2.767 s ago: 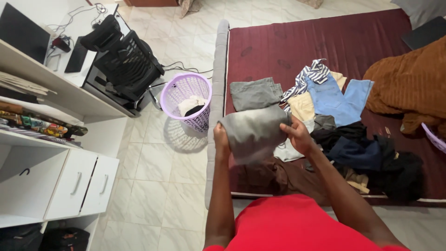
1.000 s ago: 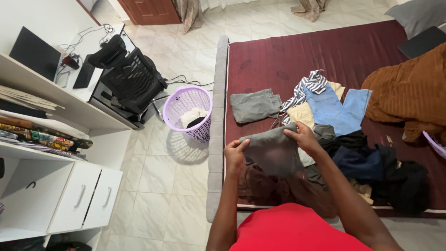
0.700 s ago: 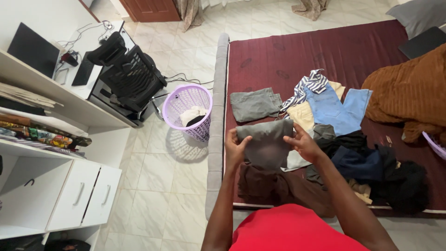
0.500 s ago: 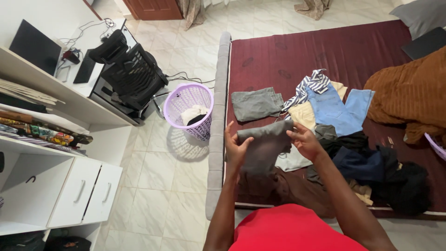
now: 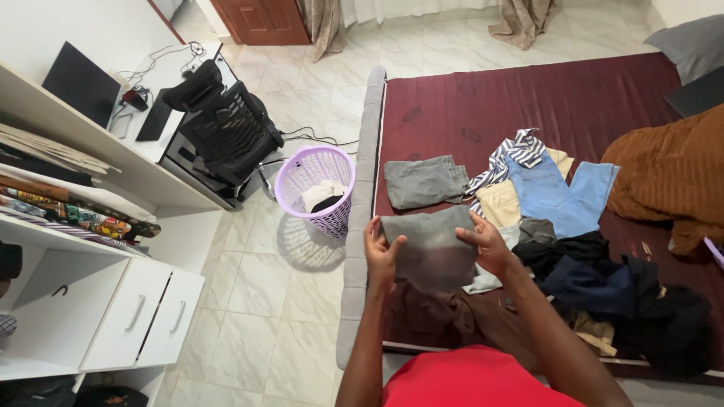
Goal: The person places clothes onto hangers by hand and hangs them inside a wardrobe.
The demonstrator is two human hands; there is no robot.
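Your left hand (image 5: 381, 252) pinches the left edge of a grey cloth (image 5: 431, 247), thumb on the front, fingers curled behind. Your right hand (image 5: 488, 247) pinches its right edge the same way. The cloth is soft, matte and folded to a rough rectangle, and it hangs between your hands above the near edge of the maroon mattress (image 5: 483, 102). Just beyond it a second folded grey garment (image 5: 424, 182) lies flat. To its right sits a loose heap: a striped shirt (image 5: 516, 151), light blue jeans (image 5: 556, 194) and dark clothes (image 5: 603, 279). A lilac plastic basket (image 5: 315, 185) with a lattice wall stands on the tiled floor (image 5: 264, 271).
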